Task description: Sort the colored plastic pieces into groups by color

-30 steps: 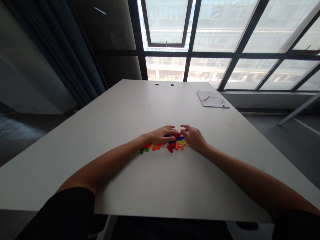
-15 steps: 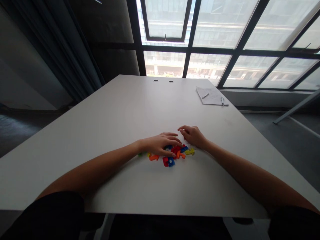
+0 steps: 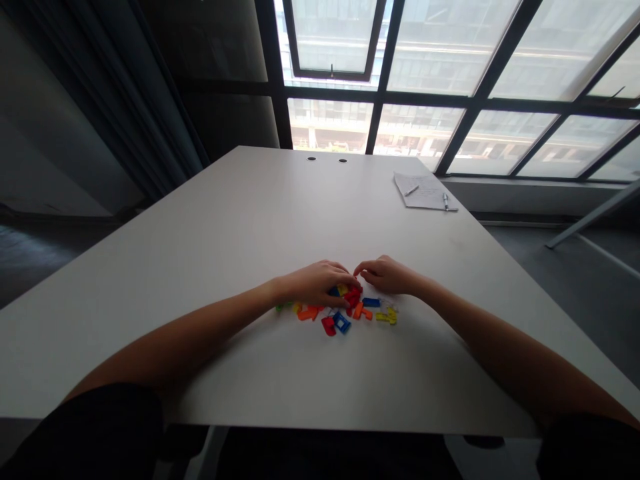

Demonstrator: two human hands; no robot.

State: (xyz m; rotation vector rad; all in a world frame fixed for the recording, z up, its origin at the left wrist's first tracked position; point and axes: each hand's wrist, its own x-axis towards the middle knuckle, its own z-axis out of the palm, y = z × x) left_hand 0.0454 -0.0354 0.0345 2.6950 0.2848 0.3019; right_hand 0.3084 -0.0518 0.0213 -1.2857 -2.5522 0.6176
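Colored plastic puzzle pieces (image 3: 335,313) in a loose scatter on the desk (image 3: 225,220), low center of the frame: red, blue, orange, yellow and green, strung out from a green piece (image 3: 283,307) at the left end to yellow pieces (image 3: 386,317) at the right end. Left hand (image 3: 315,283) over the middle of the scatter, its fingers (image 3: 336,301) curled down beside a small heap of red pieces (image 3: 353,297); no telling whether clamped on any piece. Right hand (image 3: 387,275) just above the right part of the scatter, fingers (image 3: 363,271) bent and close together, tips just beside the left hand, no piece visible in them, grip impossible to tell. Blue bar piece (image 3: 371,302) just below the right hand. Upper right of the desk: a sheet of paper (image 3: 423,191) with two pens (image 3: 411,191) on it. Beyond the desk, tall gridded windows (image 3: 415,67); at upper left, a dark curtain (image 3: 100,87).
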